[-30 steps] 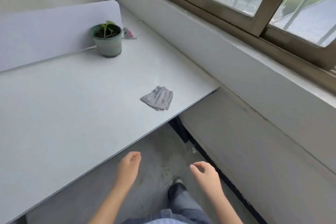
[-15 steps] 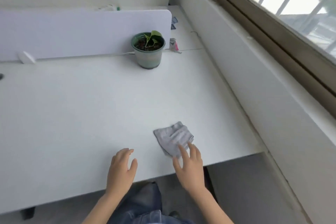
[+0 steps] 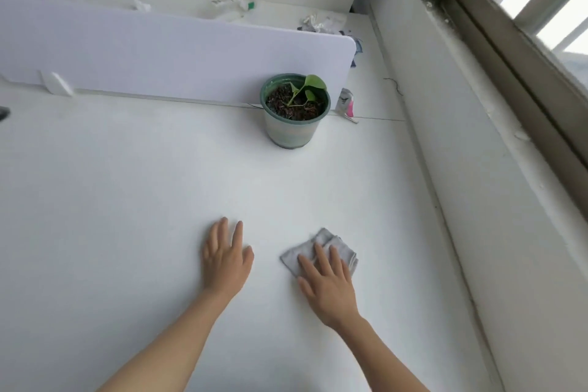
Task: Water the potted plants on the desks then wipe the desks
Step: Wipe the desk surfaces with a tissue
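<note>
A small green plant in a pale green pot (image 3: 294, 111) stands at the back of the white desk (image 3: 127, 200), against the divider. A folded grey cloth (image 3: 305, 251) lies on the desk nearer to me. My right hand (image 3: 327, 286) lies flat on the cloth with its fingers spread, covering the cloth's near part. My left hand (image 3: 224, 259) rests palm down on the bare desk, to the left of the cloth, holding nothing.
A white divider panel (image 3: 159, 54) runs across the back of the desk. Beyond it lie a spray bottle (image 3: 234, 3) and small clutter. A pink-and-grey object (image 3: 346, 103) sits right of the pot. The wall and window sill (image 3: 477, 137) border the desk's right side.
I have come up to the desk and the view now looks down on it. Both hands moved forward onto the desktop. My right hand has slid further onto the cloth.
</note>
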Motion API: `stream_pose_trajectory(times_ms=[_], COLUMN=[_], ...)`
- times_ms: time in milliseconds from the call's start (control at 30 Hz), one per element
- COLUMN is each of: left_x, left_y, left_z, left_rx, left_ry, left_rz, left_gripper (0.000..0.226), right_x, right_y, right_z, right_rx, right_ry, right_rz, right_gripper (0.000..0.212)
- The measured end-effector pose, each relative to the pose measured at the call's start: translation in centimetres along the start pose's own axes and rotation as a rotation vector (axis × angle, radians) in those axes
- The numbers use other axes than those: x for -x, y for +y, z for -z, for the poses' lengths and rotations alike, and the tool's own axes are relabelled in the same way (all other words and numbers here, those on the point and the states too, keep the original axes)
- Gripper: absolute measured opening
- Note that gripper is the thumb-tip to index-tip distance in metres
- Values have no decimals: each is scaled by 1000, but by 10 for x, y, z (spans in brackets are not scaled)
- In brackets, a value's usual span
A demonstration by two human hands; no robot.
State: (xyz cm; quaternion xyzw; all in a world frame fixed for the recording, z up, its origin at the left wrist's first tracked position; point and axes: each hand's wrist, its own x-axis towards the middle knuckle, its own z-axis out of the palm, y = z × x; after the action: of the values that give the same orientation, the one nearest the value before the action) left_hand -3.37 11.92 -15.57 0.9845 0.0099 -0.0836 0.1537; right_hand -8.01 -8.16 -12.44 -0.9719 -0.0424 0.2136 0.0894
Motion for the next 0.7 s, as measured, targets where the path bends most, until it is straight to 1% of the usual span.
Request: stream_pose_trajectory(times_ms=[67, 100, 133, 200, 233, 333, 433, 533, 633, 667, 700], left_x=[-5, -5, -5, -7, -6, -8, -8, -10, -9, -9, -9], left_y=[3, 5, 6, 5, 6, 7, 6, 3, 2, 2, 3], left_z=[-1, -2, -4, -6, -5, -7, -12, -18, -25, -26, -27], left_rx=[-24, -35, -47, -56, -55, -42, -41, -72, -95, -101, -107], left_ry=[4, 21, 42, 60, 66, 81, 127, 196, 273, 291, 307], left_rz=[27, 41, 50, 82, 93, 107, 119, 97, 76, 74, 70], left_gripper=[51, 51, 51, 49, 48, 48, 49, 51, 51, 49, 47], right_x=[-35, -53, -72, -116, -133, -185, -226, -243, -231, -222, -210], right_y=[23, 34, 44, 60, 68, 80, 78, 70, 58, 50, 39], right_z=[22, 34, 45, 62, 69, 89, 102, 102, 90, 84, 77], right_rx=[-64, -70, -80, -72, -45, 67, 81, 45, 1, 4, 29], right_ry=[-17, 3, 16, 25, 40, 73, 84, 140, 146, 154, 151], right_rz=[7, 3, -8, -11, -6, 53, 76, 39, -32, -4, 81], right_gripper=[83, 86, 82, 61, 54, 52, 52, 52, 56, 59, 65])
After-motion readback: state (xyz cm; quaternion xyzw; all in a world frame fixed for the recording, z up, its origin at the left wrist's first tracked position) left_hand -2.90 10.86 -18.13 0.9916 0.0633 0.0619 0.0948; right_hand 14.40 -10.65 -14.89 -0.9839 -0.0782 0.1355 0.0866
